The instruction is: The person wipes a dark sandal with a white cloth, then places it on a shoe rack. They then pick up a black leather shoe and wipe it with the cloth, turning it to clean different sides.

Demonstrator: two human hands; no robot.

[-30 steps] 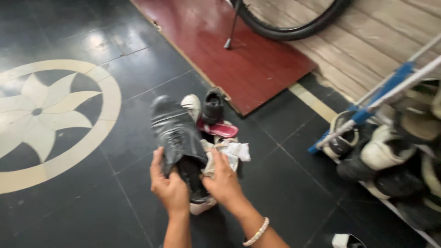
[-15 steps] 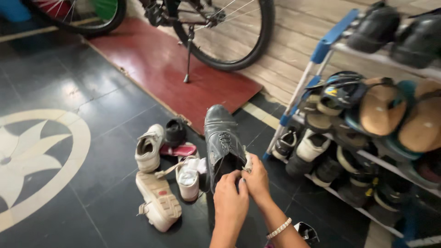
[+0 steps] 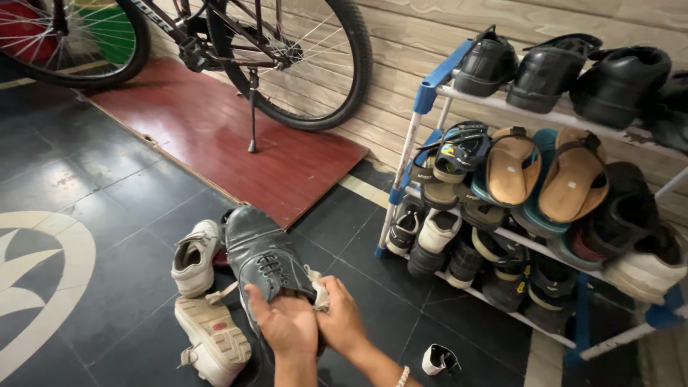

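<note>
A dark grey lace-up leather shoe (image 3: pixel 256 251) is held up in front of me, toe pointing away. My left hand (image 3: pixel 285 324) grips it at the heel and opening. My right hand (image 3: pixel 342 319) presses a white cloth (image 3: pixel 318 291) against the shoe's right side. A beaded bracelet sits on my right wrist.
White sneakers lie on the dark tiled floor at left, one upright (image 3: pixel 195 256), one sole-up (image 3: pixel 213 340). A blue-and-white shoe rack (image 3: pixel 424 93) full of shoes and sandals stands at right. A bicycle (image 3: pixel 287 57) is parked on a red mat (image 3: pixel 215 136) behind. A small white shoe (image 3: pixel 438 358) lies near my wrist.
The view has swung up and right, bringing the shoe rack and bicycle into sight. Both hands stay on the dark shoe, and the cloth now sits at its right side.
</note>
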